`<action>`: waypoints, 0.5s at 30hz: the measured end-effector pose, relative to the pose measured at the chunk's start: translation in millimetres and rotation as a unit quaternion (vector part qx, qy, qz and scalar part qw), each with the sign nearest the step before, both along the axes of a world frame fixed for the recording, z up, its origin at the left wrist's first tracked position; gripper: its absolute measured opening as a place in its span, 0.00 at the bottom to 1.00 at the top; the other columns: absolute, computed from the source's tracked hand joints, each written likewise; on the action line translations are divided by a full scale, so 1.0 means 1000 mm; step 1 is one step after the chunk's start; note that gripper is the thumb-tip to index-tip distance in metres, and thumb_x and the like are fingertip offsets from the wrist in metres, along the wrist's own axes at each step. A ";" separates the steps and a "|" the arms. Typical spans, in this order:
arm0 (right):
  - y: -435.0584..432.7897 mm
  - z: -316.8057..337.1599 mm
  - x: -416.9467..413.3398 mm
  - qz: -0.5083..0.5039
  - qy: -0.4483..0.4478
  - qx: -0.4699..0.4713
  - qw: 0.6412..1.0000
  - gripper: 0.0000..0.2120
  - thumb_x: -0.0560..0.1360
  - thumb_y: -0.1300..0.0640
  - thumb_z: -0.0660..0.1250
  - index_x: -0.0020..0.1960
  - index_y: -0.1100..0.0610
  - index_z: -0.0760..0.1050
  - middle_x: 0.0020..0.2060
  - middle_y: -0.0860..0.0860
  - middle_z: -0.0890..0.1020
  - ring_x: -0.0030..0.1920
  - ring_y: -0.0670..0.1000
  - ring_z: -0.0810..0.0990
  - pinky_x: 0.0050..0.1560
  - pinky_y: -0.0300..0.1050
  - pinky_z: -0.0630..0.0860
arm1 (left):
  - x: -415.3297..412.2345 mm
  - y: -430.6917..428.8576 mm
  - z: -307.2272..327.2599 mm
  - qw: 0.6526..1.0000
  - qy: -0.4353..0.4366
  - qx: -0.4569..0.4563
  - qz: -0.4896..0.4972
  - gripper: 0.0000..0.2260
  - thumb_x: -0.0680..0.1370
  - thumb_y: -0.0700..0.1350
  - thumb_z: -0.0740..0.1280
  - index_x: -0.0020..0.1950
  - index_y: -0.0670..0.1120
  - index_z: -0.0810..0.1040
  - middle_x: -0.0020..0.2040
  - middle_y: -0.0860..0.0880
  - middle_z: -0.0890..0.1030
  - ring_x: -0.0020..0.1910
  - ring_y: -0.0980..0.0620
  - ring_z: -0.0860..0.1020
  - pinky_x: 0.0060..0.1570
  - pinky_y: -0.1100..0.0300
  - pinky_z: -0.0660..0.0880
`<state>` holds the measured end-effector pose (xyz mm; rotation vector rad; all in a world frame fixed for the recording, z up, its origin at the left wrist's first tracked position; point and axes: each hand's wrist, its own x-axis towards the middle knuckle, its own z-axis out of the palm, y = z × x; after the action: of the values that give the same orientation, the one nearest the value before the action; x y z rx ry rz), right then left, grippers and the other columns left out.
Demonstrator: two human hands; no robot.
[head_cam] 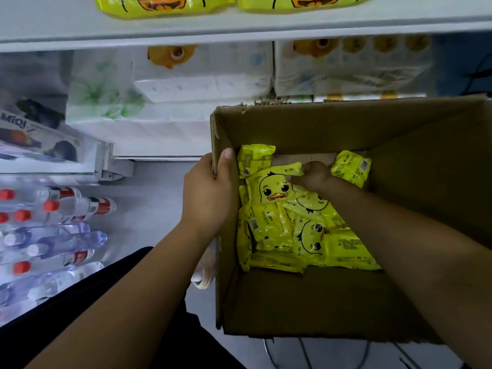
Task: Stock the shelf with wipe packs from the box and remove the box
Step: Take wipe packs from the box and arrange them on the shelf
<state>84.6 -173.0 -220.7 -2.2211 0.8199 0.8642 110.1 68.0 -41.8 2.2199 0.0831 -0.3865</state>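
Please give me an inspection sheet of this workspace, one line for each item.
Surface: pale floor; the box's support is hidden.
Job's things: open cardboard box holding yellow duck wipe packs; shelved packs on the upper shelf.
Clutter: water bottles at left.
Hands: left hand grips the box's left wall; right hand pinches one wipe pack.
Cables: a dark cord, far right, unclear.
Surroundings: tissue packs on the lower shelf.

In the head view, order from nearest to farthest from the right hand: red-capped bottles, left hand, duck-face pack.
1. The duck-face pack, gripped by the right hand inside the box.
2. The left hand, on the box's left wall.
3. The red-capped bottles, far left.
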 end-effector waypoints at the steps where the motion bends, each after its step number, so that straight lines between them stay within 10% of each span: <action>1: -0.005 0.003 -0.008 0.028 0.020 -0.018 0.999 0.27 0.76 0.35 0.66 0.50 0.62 0.79 0.52 0.57 0.81 0.64 0.60 0.77 0.59 0.46 0.72 | 0.000 -0.001 0.001 1.000 -0.003 0.003 -0.002 0.20 0.85 0.56 0.60 0.35 0.49 0.68 0.27 0.55 0.68 0.26 0.61 0.69 0.26 0.66 0.61; 3: -0.011 0.008 -0.022 0.069 0.046 -0.046 0.995 0.28 0.77 0.34 0.63 0.37 0.59 0.74 0.37 0.54 0.77 0.55 0.60 0.80 0.47 0.44 0.68 | -0.001 -0.001 0.003 1.000 -0.004 0.008 -0.004 0.20 0.85 0.55 0.60 0.35 0.50 0.66 0.28 0.54 0.67 0.27 0.63 0.70 0.26 0.67 0.62; 10: -0.010 0.011 -0.050 0.118 0.005 -0.087 0.989 0.26 0.73 0.36 0.71 0.49 0.60 0.79 0.54 0.59 0.79 0.61 0.60 0.77 0.51 0.49 0.72 | -0.001 -0.001 0.007 1.000 0.001 0.019 -0.003 0.21 0.85 0.56 0.59 0.33 0.50 0.63 0.29 0.53 0.66 0.28 0.56 0.67 0.26 0.65 0.60; 15: -0.004 0.016 -0.052 0.088 0.003 -0.065 0.994 0.25 0.72 0.37 0.73 0.32 0.54 0.67 0.40 0.53 0.74 0.53 0.59 0.78 0.46 0.46 0.66 | -0.001 -0.003 0.011 1.000 -0.003 0.027 -0.004 0.21 0.85 0.54 0.59 0.33 0.52 0.62 0.29 0.54 0.65 0.29 0.56 0.66 0.27 0.65 0.60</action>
<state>32.8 -177.1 -204.3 -2.4347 0.7098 0.9230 108.9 64.9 -30.6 2.2742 0.0834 -0.3861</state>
